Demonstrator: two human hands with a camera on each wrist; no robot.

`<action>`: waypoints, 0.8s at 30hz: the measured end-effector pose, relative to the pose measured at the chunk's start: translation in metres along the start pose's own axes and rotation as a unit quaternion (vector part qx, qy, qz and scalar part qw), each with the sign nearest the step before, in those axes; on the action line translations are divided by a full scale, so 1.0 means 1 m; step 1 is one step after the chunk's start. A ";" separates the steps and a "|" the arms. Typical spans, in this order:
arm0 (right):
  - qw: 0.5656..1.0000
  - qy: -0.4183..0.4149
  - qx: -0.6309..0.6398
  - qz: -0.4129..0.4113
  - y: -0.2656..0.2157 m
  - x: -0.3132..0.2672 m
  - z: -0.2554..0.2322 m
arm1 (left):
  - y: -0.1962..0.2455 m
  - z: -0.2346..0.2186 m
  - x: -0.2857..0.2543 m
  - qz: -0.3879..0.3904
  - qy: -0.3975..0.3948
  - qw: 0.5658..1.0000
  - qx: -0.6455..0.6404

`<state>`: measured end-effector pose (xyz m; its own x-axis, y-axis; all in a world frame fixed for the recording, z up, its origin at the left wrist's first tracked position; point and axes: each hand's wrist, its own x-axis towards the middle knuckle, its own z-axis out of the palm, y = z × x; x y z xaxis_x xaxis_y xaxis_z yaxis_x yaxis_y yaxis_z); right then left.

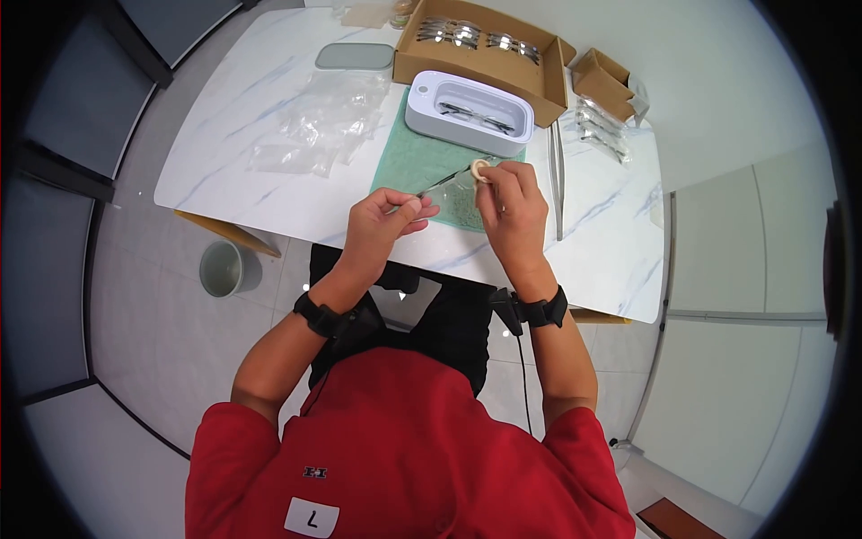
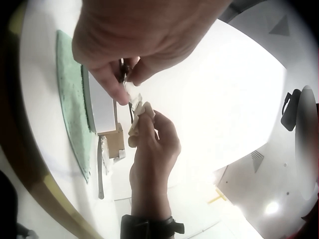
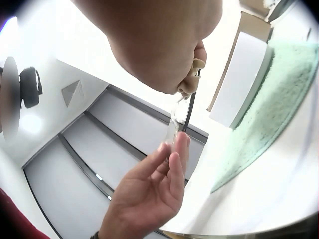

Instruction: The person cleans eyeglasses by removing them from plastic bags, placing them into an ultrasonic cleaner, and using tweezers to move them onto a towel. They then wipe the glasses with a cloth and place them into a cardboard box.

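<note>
Above the front of the green mat (image 1: 409,162), the left hand (image 1: 382,226) pinches one end of a pair of glasses by its dark temple (image 3: 190,110). A clear lens (image 3: 172,133) shows beside its fingers in the right wrist view. The right hand (image 1: 518,211) pinches a crumpled cream cloth or finger cover (image 1: 479,169) against the glasses' other end. In the left wrist view the right hand (image 2: 154,154) holds the same cream piece (image 2: 142,115). Part of the glasses is hidden by the fingers.
A white cleaner tub (image 1: 462,139) holding glasses stands on the mat. Behind it is a cardboard box (image 1: 549,81) with several glasses. Clear plastic bags (image 1: 314,121) lie left, bagged glasses (image 1: 602,130) and metal tweezers (image 1: 557,184) right. A bin (image 1: 222,269) stands on the floor.
</note>
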<state>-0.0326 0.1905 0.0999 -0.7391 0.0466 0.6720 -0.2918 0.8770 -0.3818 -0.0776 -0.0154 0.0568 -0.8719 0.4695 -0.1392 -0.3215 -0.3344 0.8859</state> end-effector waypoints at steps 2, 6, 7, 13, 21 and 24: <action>1.000 -0.001 -0.001 -0.005 -0.003 -0.002 -0.001 | -0.003 0.002 -0.001 -0.010 -0.001 1.000 -0.007; 0.993 -0.059 0.005 -0.102 -0.014 -0.006 0.002 | -0.005 0.006 0.000 -0.006 -0.010 1.000 -0.007; 0.997 -0.047 -0.016 -0.067 -0.012 -0.003 0.001 | -0.004 0.006 -0.002 -0.004 -0.011 1.000 -0.004; 0.994 -0.024 -0.056 -0.094 -0.003 -0.004 0.003 | 0.001 0.008 -0.004 -0.012 -0.001 1.000 -0.012; 0.997 0.013 -0.070 -0.017 0.001 0.000 -0.014 | -0.001 0.006 0.001 -0.028 0.015 0.997 -0.064; 0.997 0.010 -0.058 -0.046 -0.007 0.005 -0.009 | -0.001 0.009 0.002 -0.036 0.011 0.997 -0.065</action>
<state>-0.0290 0.1893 0.1121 -0.6999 -0.0290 0.7136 -0.2858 0.9271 -0.2426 -0.0752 -0.0065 0.0595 -0.8524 0.4787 -0.2104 -0.4269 -0.4047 0.8087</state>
